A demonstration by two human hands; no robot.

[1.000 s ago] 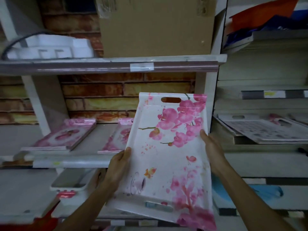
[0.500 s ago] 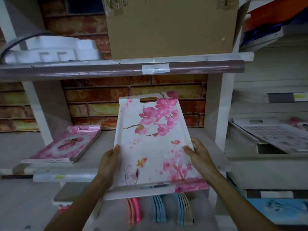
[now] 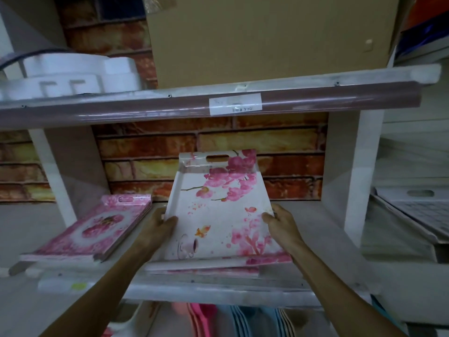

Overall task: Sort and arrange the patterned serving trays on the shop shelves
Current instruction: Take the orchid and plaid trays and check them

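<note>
Left hand: your left hand clasped the left long edge of the blossom tray, thumb lying over the rim onto the printed face, the remaining fingers hidden beneath.
Right hand: your right hand gripped the right long edge in the same manner, thumb on top near the pink blooms.
Blossom tray: you held it tilted, far end with the handle slot raised toward the brick-pattern backing, near end low over the middle shelf.
Contact below: the near end sat on or just above a further pink-edged tray lying flat on that shelf; whether they touched could not be told.
Neighbouring stock: a stack of pink floral trays lay flat to the left on the same shelf, apart from your left hand.
Upper shelf: a cardboard box stood above, with white foam packing to its left; a label was fixed on the shelf's front strip.
Right bay: pale patterned trays lay there.
Lower level: pink and blue items stood on edge, their kind unclear.
</note>
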